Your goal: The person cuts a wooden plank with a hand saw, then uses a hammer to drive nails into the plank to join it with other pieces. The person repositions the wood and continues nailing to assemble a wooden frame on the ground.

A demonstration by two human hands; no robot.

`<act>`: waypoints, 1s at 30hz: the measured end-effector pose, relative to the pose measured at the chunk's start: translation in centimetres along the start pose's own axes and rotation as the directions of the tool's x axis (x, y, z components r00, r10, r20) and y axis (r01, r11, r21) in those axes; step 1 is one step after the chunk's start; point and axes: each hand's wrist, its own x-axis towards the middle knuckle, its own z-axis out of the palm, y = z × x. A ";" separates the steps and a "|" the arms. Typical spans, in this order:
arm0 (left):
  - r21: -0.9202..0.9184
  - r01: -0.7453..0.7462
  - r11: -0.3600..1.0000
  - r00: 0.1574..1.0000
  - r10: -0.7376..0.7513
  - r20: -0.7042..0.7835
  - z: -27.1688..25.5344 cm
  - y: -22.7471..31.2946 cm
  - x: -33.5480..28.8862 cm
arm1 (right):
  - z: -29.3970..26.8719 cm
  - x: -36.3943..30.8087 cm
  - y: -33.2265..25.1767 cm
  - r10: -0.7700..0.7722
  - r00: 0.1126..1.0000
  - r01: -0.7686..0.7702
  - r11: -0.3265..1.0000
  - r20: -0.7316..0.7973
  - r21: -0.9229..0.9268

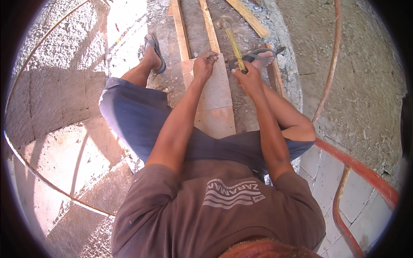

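Note:
My right hand (249, 76) is wrapped round the lower end of a hammer (234, 45) with a yellow handle. The hammer's head is raised away from me and smeared by motion. My left hand (205, 66) is closed in a pinch at the far edge of a flat pale board (213, 92), by the near end of a wooden strip (210, 28). What its fingers hold is too small to make out. A second wooden strip (180, 32) meets the board's far left corner. The board lies between my legs and runs back toward me.
Another plank (248, 18) lies at the far right, and a wooden piece (275, 73) sits beside my sandalled right foot (262, 56). Rubble lines both sides. A red metal bar (357, 165) and rusty pipe (332, 64) stand at right; a thin curved rod (41, 176) bends round the left.

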 end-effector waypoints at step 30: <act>-0.058 0.072 0.996 0.985 -0.080 -0.152 1.9 -4.1 1.0 | -3.0 -6.8 -1.6 -0.108 0.994 0.101 0.837 0.018 -0.538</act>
